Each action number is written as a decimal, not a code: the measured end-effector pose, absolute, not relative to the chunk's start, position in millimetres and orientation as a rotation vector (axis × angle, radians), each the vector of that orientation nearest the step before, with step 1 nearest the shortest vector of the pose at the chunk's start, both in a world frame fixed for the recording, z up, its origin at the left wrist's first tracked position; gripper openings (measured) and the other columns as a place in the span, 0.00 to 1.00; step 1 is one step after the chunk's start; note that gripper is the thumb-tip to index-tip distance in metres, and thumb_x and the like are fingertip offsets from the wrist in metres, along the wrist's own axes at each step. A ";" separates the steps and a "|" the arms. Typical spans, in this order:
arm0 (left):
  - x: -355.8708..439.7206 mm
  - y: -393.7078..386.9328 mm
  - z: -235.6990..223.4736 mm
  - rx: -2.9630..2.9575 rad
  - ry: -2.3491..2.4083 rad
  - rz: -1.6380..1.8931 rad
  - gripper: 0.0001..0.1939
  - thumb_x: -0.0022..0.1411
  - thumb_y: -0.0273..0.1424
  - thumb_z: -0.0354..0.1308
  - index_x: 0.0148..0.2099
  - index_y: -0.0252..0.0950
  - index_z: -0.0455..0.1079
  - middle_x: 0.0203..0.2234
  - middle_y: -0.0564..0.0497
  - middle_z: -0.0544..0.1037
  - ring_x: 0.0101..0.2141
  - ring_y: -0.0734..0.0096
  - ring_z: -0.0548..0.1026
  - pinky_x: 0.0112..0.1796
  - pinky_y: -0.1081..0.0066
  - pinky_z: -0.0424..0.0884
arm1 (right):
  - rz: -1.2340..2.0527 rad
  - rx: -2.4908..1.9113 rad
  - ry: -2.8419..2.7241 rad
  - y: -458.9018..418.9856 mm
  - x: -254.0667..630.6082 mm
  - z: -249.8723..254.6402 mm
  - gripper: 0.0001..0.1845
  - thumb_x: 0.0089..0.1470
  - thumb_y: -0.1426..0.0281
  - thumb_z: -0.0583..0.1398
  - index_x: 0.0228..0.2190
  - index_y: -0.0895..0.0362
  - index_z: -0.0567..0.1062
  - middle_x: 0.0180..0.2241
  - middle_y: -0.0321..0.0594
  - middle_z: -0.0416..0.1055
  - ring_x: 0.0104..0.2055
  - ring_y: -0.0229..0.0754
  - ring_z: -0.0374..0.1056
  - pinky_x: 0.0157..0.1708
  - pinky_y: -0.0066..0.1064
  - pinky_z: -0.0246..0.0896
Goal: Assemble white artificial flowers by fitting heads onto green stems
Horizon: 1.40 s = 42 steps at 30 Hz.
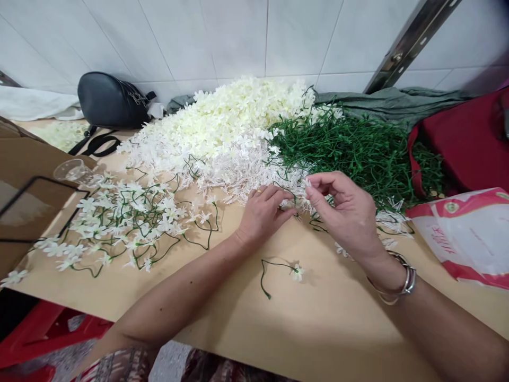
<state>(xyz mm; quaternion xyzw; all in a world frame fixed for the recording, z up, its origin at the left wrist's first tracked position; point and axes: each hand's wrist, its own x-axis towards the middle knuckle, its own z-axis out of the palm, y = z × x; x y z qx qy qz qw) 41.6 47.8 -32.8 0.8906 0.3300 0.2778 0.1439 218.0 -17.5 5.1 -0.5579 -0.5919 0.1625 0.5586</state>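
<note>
My left hand (264,215) rests low over the table, fingers bent together around a thin green artificial stem (295,198) that shows at their tips. Just right of it and slightly raised, my right hand (348,215) pinches a small white flower piece (307,182) between thumb and forefinger; its exact shape is hard to make out. Below both hands lies a single stem with a white flower (297,272) at one end. Behind them spread a heap of cream-white petals (238,116), a layer of thin white pieces (254,164) and a pile of green stems (345,154).
Many assembled white flowers (131,217) lie at left, near a clear plastic cup (75,172) and a cardboard box (24,180). A black bag (111,101) sits behind. At right are a pink-and-white package (469,233) and a red bag (469,138). The tiled wall (238,37) closes the back.
</note>
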 end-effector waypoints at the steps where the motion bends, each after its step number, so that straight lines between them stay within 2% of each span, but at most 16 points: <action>1: 42.6 48.3 -33.4 2.588 0.948 0.769 0.10 0.73 0.39 0.63 0.47 0.38 0.78 0.46 0.44 0.83 0.49 0.56 0.77 0.51 0.60 0.65 | 0.376 -1.320 -1.400 -17.2 218.9 4.6 0.06 0.63 0.68 0.64 0.42 0.53 0.80 0.37 0.38 0.77 0.38 0.43 0.73 0.41 0.39 0.69; 5: 44.3 49.3 -33.8 2.552 0.903 0.749 0.08 0.74 0.36 0.62 0.43 0.39 0.79 0.44 0.46 0.84 0.48 0.57 0.77 0.52 0.58 0.65 | 0.344 -1.349 -1.394 -16.5 221.1 2.9 0.03 0.62 0.68 0.64 0.39 0.52 0.80 0.36 0.38 0.78 0.37 0.44 0.73 0.40 0.40 0.69; 10: 40.5 52.9 -26.8 2.041 0.775 1.148 0.11 0.73 0.40 0.62 0.40 0.39 0.77 0.40 0.46 0.83 0.44 0.63 0.78 0.46 0.63 0.72 | 0.403 -1.336 -1.325 -17.0 220.7 2.8 0.03 0.62 0.68 0.66 0.39 0.48 0.79 0.37 0.38 0.81 0.37 0.45 0.77 0.39 0.41 0.72; 13: 40.0 56.3 -23.4 1.689 0.765 1.228 0.13 0.69 0.44 0.67 0.38 0.40 0.77 0.41 0.48 0.82 0.43 0.66 0.78 0.42 0.67 0.72 | 0.496 -1.300 -1.296 -17.5 218.9 6.9 0.02 0.62 0.68 0.67 0.38 0.48 0.78 0.39 0.38 0.83 0.38 0.45 0.79 0.40 0.41 0.74; 16: 41.8 58.4 -23.5 1.352 0.744 1.166 0.17 0.63 0.47 0.71 0.38 0.39 0.77 0.37 0.52 0.80 0.37 0.72 0.76 0.40 0.71 0.72 | 0.547 -1.266 -1.284 -17.6 216.3 10.6 0.03 0.60 0.68 0.68 0.35 0.50 0.79 0.39 0.38 0.83 0.40 0.44 0.79 0.42 0.39 0.75; 19: 43.5 57.8 -23.1 1.133 0.710 1.046 0.19 0.60 0.48 0.73 0.38 0.38 0.76 0.33 0.55 0.78 0.33 0.76 0.75 0.38 0.74 0.73 | 0.524 -1.308 -1.284 -18.2 213.1 11.1 0.03 0.58 0.68 0.70 0.34 0.50 0.80 0.35 0.35 0.81 0.37 0.42 0.76 0.38 0.36 0.73; 23: 43.6 54.9 -19.1 1.125 0.669 0.988 0.17 0.63 0.46 0.72 0.38 0.38 0.75 0.33 0.54 0.79 0.35 0.76 0.76 0.38 0.74 0.72 | 0.588 -1.256 -1.227 -21.1 207.7 13.1 0.04 0.58 0.69 0.70 0.33 0.49 0.79 0.34 0.35 0.82 0.37 0.42 0.77 0.38 0.37 0.74; 27: 43.2 53.3 -17.5 1.160 0.717 0.987 0.17 0.65 0.46 0.71 0.40 0.38 0.75 0.31 0.55 0.78 0.34 0.75 0.77 0.36 0.74 0.73 | 0.546 -1.251 -1.238 -24.0 204.9 17.6 0.05 0.62 0.69 0.68 0.34 0.48 0.78 0.38 0.39 0.82 0.41 0.46 0.79 0.43 0.43 0.75; 32: 44.7 51.3 -18.6 0.902 0.682 0.878 0.16 0.66 0.44 0.71 0.43 0.37 0.75 0.39 0.52 0.83 0.45 0.69 0.84 0.40 0.75 0.76 | 0.476 -1.203 -1.319 -23.3 206.0 13.3 0.04 0.59 0.70 0.69 0.34 0.48 0.80 0.35 0.35 0.80 0.39 0.43 0.76 0.40 0.39 0.72; 35: 47.3 47.1 -17.3 0.781 0.636 0.835 0.14 0.67 0.42 0.70 0.44 0.37 0.75 0.44 0.50 0.84 0.48 0.68 0.83 0.42 0.73 0.77 | 0.456 -1.185 -1.359 -22.8 205.0 10.3 0.04 0.59 0.71 0.69 0.34 0.48 0.81 0.37 0.37 0.79 0.43 0.45 0.76 0.44 0.42 0.72; 38: 50.4 40.3 -15.9 0.738 0.615 0.811 0.13 0.67 0.41 0.70 0.46 0.38 0.75 0.45 0.50 0.83 0.48 0.69 0.83 0.44 0.72 0.78 | 0.368 -1.183 -1.385 -23.4 203.9 8.5 0.06 0.59 0.73 0.69 0.34 0.48 0.82 0.41 0.40 0.78 0.47 0.47 0.75 0.48 0.45 0.71; 42: 54.2 32.6 -17.0 0.703 0.587 0.771 0.11 0.67 0.39 0.71 0.44 0.39 0.77 0.39 0.53 0.82 0.42 0.73 0.81 0.44 0.72 0.77 | 0.284 -1.227 -1.427 -24.3 205.3 4.5 0.05 0.60 0.72 0.69 0.36 0.48 0.83 0.44 0.41 0.76 0.50 0.49 0.74 0.53 0.48 0.70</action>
